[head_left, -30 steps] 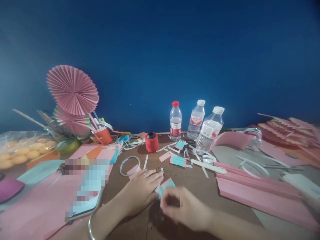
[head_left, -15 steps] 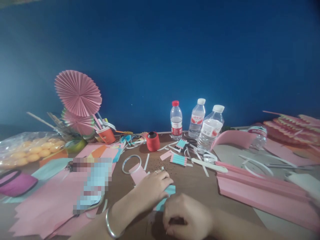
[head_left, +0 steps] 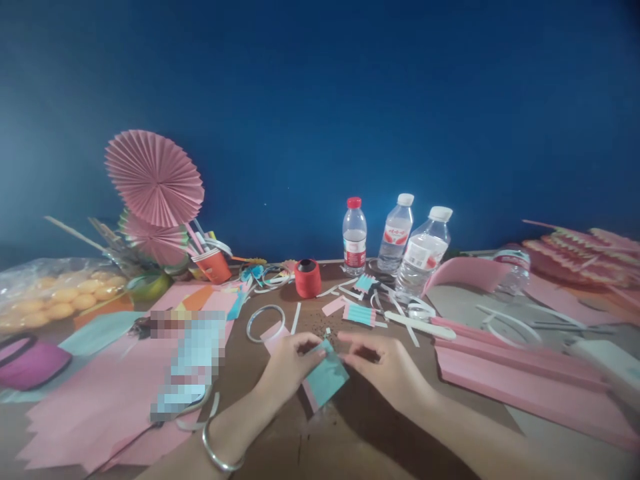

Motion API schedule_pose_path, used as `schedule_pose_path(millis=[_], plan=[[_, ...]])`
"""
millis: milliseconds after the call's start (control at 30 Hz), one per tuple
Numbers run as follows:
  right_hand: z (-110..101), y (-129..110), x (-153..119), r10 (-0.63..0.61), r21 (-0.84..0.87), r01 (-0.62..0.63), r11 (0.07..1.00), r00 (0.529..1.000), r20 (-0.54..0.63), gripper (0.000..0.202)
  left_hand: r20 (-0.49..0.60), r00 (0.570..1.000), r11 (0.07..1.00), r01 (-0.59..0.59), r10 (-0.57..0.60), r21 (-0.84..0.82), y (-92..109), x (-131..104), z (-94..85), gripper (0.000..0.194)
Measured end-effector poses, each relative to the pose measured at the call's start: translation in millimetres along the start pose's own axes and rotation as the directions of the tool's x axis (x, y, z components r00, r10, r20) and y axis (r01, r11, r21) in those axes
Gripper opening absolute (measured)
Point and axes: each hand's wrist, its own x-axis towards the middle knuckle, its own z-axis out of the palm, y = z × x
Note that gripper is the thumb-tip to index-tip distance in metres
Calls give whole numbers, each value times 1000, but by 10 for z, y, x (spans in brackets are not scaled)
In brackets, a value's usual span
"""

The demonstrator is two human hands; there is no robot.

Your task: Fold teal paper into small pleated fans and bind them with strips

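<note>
A small square of light blue paper (head_left: 327, 380) with a pink edge is held tilted above the brown table. My left hand (head_left: 295, 363) pinches its upper left side between thumb and fingers. At the paper's upper right, my right hand (head_left: 383, 363) has its thumb and forefinger apart, with the thumb tip at or very near the edge. Just beyond, small folded blue and pink paper pieces (head_left: 359, 314) lie on the table, and a scrap of pink paper (head_left: 274, 337) is partly behind my left hand.
Three water bottles (head_left: 355, 241) and a red tape roll (head_left: 307, 279) stand at the back. A silver ring (head_left: 266, 324) lies left of centre. Pink pleated paper (head_left: 520, 383) and a craft stick (head_left: 420, 325) are on the right; pink sheets (head_left: 100, 413) cover the left. Paper fans (head_left: 155, 178) rise behind.
Both hands have lifted from the tabletop. The blue paper is now raised and turned, with its pink edge showing. My right hand has moved away and its curled fingers have opened.
</note>
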Motion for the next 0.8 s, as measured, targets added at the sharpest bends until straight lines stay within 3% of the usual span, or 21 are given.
schedule_pose_path(millis=[67,233,367,467,567,667,800], plan=[[30,-44,27,37,-11,-37,999,999,-14,28,-13,1000,998,7,-8,-68,-90,17,7,21],[214,-147,143,42,-25,-43,999,999,-26,8,-136,991,985,-27,4,-170,-220,59,19,19],[334,-135,298,153,41,-152,987,988,-22,10,-187,977,941,36,-104,-337,-262,76,38,19],[314,-150,369,194,-3,-195,981,980,-49,9,-192,963,890,84,-188,-447,-284,78,53,17],[256,-251,336,220,16,-220,975,974,-56,11,-215,949,855,91,-229,-510,-284,69,59,18],[267,-350,226,276,98,-278,956,961,35,9,-262,926,852,104,-271,-513,-251,55,74,20],[399,-256,151,370,221,-378,899,926,78,12,-268,903,832,150,-335,-535,-180,32,115,19]])
